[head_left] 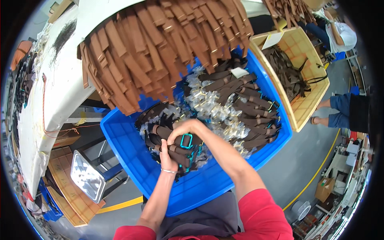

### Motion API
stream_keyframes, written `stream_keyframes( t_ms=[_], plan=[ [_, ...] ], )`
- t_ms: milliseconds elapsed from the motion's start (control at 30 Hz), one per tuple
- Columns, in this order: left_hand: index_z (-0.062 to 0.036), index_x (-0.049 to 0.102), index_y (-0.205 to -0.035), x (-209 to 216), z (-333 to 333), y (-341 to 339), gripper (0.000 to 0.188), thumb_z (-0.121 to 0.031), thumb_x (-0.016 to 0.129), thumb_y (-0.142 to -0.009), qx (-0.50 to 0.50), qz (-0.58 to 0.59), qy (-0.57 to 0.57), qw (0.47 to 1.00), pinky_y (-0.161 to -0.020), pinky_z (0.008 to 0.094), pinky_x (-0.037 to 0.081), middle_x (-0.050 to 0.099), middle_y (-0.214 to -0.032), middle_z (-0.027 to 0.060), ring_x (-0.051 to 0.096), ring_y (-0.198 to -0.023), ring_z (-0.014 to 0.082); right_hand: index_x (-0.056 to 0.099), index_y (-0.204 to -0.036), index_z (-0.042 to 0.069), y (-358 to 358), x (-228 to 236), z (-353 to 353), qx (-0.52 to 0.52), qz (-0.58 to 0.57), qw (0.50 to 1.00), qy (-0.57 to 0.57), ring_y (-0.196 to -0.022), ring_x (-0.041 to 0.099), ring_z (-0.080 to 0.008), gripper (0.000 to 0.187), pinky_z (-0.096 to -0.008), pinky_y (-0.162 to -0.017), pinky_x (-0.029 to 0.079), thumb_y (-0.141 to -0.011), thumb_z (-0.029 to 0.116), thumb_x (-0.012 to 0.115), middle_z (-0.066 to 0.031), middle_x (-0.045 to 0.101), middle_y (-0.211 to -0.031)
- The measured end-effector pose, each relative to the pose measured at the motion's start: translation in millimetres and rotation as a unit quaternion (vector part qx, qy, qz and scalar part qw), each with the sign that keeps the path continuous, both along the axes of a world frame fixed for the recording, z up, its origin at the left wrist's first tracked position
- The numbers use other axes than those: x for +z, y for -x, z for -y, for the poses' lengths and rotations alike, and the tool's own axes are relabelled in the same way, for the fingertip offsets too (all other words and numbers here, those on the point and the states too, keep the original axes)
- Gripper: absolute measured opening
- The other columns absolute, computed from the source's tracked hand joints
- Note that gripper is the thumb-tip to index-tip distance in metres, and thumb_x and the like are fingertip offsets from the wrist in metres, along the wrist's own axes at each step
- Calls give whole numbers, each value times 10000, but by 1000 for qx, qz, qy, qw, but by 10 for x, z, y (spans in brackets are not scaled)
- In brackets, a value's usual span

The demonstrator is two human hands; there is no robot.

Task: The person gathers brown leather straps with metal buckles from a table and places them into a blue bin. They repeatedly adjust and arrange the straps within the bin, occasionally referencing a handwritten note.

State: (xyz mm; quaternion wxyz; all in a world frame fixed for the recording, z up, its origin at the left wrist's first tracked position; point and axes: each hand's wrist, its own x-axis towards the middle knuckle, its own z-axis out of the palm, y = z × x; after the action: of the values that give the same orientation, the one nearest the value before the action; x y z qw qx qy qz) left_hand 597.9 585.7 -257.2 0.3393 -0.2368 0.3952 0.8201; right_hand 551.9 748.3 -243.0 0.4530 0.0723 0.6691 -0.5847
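Both my hands are down inside a large blue plastic bin (180,203), at a bundle of dark brown straps (176,157) with teal buckles (186,141). My left hand (167,159), a bracelet at its wrist, is closed round the near left side of the bundle. From above, my right hand (187,129) bends over the straps with its fingers curled down on them; its fingertips are partly hidden. Beyond the hands lie more dark brown straps (256,108) in rows, with clear plastic wrapping (218,106) around their metal ends. A white paper slip (239,72) rests among them.
Many lighter brown strips (160,48) hang off a white table (64,84) over the bin's far side. A yellow crate (298,112) with dark straps stands right. Left are a lamp-like panel (86,176) and wooden-looking box (70,192). Another person (342,108) stands far right.
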Motion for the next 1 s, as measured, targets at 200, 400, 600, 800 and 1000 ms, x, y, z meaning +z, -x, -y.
stream_keyframes(
  t_ms=[200,400,600,800,1000],
  plan=[
    [-75,409,-1168,579,-1620,-307,494,-460,401,-859,71,-61,-63,994,-907,372,340,476,-1142,45,451,-1044,185,562,-923,-141,355,882,-1419,254,-31,960,-111,-817,587,-235,736,-301,-695,465,-489,431,725,-195,594,-931],
    [-108,441,-1150,-315,-3195,-245,463,-410,534,-811,-232,-166,-110,952,-953,345,222,453,-1148,-24,346,-1125,117,613,-963,13,463,524,-2570,260,1,818,-513,-874,587,-281,542,-413,-741,450,-468,222,683,-152,608,-963],
    [-71,407,-1183,-979,-3266,-115,436,-283,527,-821,-429,-193,-1,882,-890,330,351,491,-1135,29,451,-1044,122,454,-1204,138,-212,-436,-2831,27,-205,736,-644,-1151,407,-244,559,-535,-989,156,-648,94,495,-75,510,-1161],
    [-35,555,-985,-943,-2100,672,295,-216,584,-754,-37,-625,491,605,-839,386,359,561,-954,157,496,-939,317,354,-1264,182,-640,-492,-2758,-106,-433,626,-639,-1246,230,-305,679,-581,-965,135,-635,242,600,-127,310,-1315],
    [18,154,-1325,-1819,-2105,763,711,-458,392,-854,-102,-344,278,891,-1031,314,115,146,-1389,142,131,-1284,245,363,-1267,301,-501,-869,-2887,-213,-368,645,-635,-1258,99,-410,656,-612,-943,124,-692,570,530,-140,174,-1379]
  ],
)
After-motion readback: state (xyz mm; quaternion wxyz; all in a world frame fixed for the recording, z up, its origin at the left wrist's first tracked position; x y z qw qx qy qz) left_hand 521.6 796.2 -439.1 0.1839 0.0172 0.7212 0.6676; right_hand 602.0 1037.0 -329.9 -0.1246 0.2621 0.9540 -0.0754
